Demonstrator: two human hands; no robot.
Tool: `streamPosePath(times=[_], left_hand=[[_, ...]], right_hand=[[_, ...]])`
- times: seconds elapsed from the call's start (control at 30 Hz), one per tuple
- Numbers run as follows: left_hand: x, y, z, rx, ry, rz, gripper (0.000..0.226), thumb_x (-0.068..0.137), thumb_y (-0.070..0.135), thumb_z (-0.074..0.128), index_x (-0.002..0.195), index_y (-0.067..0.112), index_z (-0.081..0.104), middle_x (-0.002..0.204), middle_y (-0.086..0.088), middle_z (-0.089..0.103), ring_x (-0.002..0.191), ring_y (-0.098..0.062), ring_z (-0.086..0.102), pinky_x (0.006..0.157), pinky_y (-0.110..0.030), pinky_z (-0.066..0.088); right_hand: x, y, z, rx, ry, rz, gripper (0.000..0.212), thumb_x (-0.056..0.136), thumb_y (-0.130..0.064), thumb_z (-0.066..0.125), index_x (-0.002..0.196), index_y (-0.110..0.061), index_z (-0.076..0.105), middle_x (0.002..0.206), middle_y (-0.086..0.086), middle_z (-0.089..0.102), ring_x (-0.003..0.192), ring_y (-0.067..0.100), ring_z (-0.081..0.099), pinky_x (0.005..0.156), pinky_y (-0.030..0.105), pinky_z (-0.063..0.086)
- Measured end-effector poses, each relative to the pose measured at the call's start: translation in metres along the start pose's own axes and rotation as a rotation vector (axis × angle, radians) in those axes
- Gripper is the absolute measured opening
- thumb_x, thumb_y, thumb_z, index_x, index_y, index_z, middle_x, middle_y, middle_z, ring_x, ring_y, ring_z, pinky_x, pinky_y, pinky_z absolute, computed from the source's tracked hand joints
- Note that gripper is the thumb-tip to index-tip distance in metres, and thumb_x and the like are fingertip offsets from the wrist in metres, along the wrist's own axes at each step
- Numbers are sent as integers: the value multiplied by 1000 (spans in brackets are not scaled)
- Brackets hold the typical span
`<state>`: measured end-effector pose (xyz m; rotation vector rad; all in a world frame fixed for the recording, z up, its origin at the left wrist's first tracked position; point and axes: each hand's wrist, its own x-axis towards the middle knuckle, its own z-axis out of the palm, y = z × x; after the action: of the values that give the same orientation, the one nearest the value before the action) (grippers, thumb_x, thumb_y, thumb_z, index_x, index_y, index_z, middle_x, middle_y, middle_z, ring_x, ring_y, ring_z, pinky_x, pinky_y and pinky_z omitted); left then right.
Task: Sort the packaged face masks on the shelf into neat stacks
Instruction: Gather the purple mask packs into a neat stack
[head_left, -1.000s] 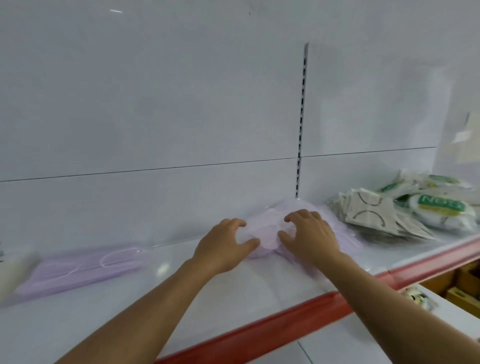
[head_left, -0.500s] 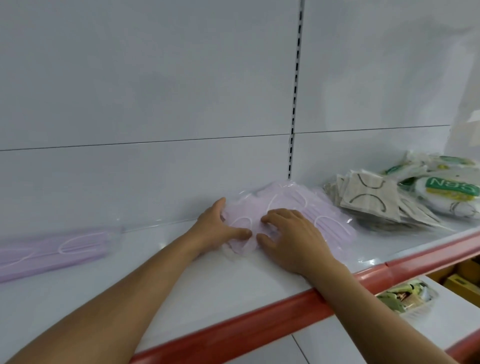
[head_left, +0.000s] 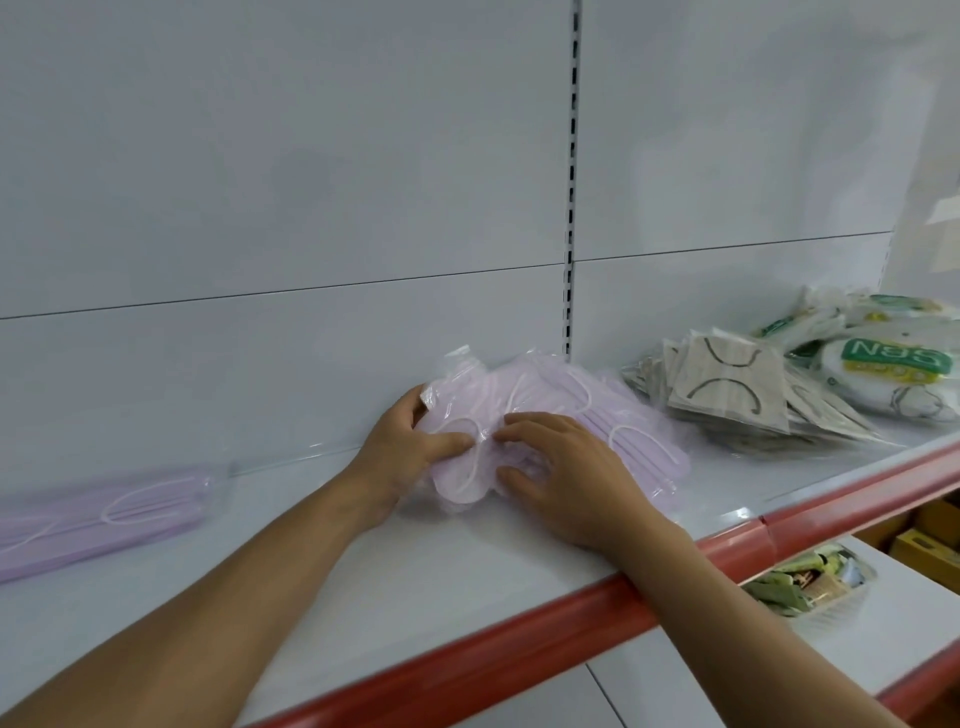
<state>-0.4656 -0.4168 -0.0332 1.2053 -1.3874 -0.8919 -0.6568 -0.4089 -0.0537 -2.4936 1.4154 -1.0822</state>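
Note:
A loose pile of purple face mask packs (head_left: 561, 410) in clear plastic lies at the back of the white shelf (head_left: 363, 571). My left hand (head_left: 405, 452) grips the left end of the pile, thumb on top. Over the front of the same pile my right hand (head_left: 566, 478) lies with its fingers curled onto the packs. Far to the left, another purple mask pack (head_left: 104, 514) lies flat on the shelf. A pile of grey mask packs (head_left: 727, 389) and green-and-white mask packs (head_left: 883, 364) sits to the right.
The shelf has a red front edge (head_left: 519, 639) and a white back panel with a slotted upright (head_left: 571, 208). On the lower shelf at the right stands a clear tray of small packets (head_left: 800, 582), with yellow boxes (head_left: 930, 545) beyond it.
Both hands have closed further onto the purple pile, and its left end is bunched up and raised. The view has moved closer and slightly left.

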Motion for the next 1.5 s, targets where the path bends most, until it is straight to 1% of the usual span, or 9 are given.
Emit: streamPosePath(times=[0.1,0.2,0.4,0.57,0.67,0.8,1.17,1.4,1.5], left_hand=[[2,2,0,-145,-7,-61,40,84,9,74,119,21,60,106,-1,71,94,-19,70,71,-29,57],[2,2,0,43,37,-28,47,80,9,79,120,22,58,109,-3,68,100,-21,67,87,-37,56],[2,7,-8,89,162,21,47,77,3,79,115,23,58,98,6,66,86,-11,64,73,-19,50],[3,11,-19,-190,173,-202,25,80,1,73,103,12,70,104,-13,74,95,-33,70,89,-43,57],[2,10,-26,-266,74,-269,27,84,3,66,111,9,69,108,-14,73,96,-34,70,97,-46,53],[0,6,-23,-240,-48,-253,43,81,7,73,122,16,63,112,-11,73,101,-33,70,95,-46,53],[-10,18,-62,-254,151,-332,40,82,-3,63,122,-3,63,110,-20,70,93,-34,70,92,-44,54],[-58,22,-145,-317,233,-282,24,85,0,61,108,2,70,100,-17,72,75,-26,72,71,-32,59],[-75,18,-175,-410,290,-302,24,87,4,60,110,4,69,94,-12,73,72,-26,73,60,-30,58]], right_hand=[[-1,-2,0,-3,-29,-18,37,90,-38,64,127,-35,62,140,-21,50,130,2,42,100,13,28],[0,-4,0,-49,-52,-24,39,90,-40,63,128,-32,62,142,-17,50,132,6,42,106,20,29],[-2,-5,0,-207,68,144,46,91,-49,57,130,-24,55,140,-9,51,126,20,45,102,31,34],[0,-10,-4,-143,77,238,43,95,-51,47,129,-26,54,134,-7,55,123,19,48,95,31,37],[1,-9,-5,-186,44,270,41,96,-49,47,126,-23,56,131,-4,58,122,20,48,95,30,36],[1,-9,-4,-205,14,268,42,95,-51,49,125,-23,58,129,-5,59,122,19,48,95,31,36],[3,-6,-7,-190,44,326,45,97,-57,38,106,-22,65,115,-2,64,112,23,53,87,34,41],[6,-22,-13,-329,104,255,42,97,-53,39,104,-25,70,118,-5,67,110,21,58,84,32,42],[17,-62,-10,-114,222,202,41,94,-56,48,116,-27,67,123,-8,65,114,18,58,90,32,43]])
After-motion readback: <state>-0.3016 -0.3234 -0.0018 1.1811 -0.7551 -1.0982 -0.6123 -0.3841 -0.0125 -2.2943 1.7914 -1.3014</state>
